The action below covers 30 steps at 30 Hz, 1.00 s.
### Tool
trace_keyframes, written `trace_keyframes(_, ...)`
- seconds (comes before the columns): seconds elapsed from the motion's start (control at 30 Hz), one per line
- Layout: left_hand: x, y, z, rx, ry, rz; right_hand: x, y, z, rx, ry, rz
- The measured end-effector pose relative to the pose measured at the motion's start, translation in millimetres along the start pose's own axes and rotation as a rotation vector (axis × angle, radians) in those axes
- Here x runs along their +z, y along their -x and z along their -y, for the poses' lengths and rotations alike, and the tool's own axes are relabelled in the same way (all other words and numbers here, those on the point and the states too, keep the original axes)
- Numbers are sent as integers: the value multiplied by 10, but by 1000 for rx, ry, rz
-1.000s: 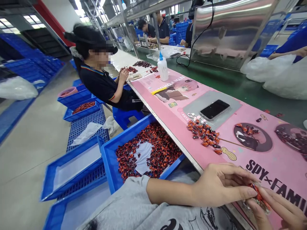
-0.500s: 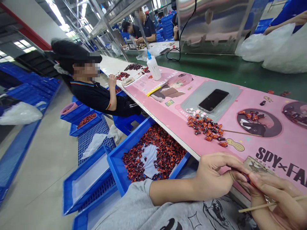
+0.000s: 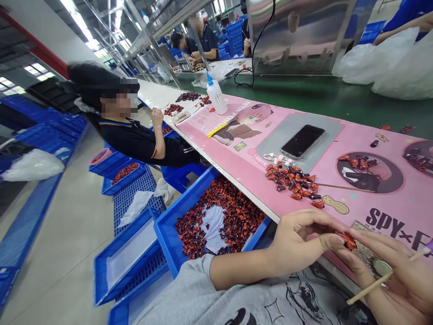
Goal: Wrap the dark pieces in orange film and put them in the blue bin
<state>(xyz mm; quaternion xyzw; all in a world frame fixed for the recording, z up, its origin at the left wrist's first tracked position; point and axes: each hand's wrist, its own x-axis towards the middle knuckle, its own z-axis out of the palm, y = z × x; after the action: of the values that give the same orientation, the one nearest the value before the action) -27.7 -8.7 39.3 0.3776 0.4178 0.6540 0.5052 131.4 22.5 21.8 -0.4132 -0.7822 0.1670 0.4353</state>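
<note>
At the lower right, my left hand [image 3: 301,246] pinches a small glossy orange-and-black piece [image 3: 348,241] between thumb and fingers. The fingertips of my right hand [image 3: 402,275] meet that piece from the other side. A thin wooden stick [image 3: 368,289] runs across my right hand, held by its fingers. Beneath the hands lies a flat, patterned plate [image 3: 363,248], partly covered, with a small round pale-centred thing [image 3: 382,268] beside my right fingers. Farther up the pink mat [image 3: 243,171] is a loose pile of similar orange-and-black pieces [image 3: 294,183], with another thin stick [image 3: 345,187] next to it.
A blue bin [image 3: 160,230] of many such pieces stands at the table's edge, left of my arm. A phone [image 3: 302,141] and a white squeeze bottle [image 3: 216,97] with a blue tip are on the mat. A co-worker [image 3: 131,131] sits at the left.
My fingers have shifted around the small piece, so more of its orange side shows. My right hand has opened out somewhat, uncovering the round thing. The stick's near end has moved slightly right.
</note>
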Motion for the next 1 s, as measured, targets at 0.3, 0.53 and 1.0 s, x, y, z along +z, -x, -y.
trace_keyframes(0.3, -37, 84, 38, -32, -72, 41, -67, -28, 71, -155, -67, 30)
trace_keyframes(0.53, -107, 133, -71, 168, -276, 49, -107, -102, 274, -126, -242, 5)
trace_keyframes(1.0, 12, 86, 74, 731, -609, 178, -119, 22, 183, -115, -272, -104)
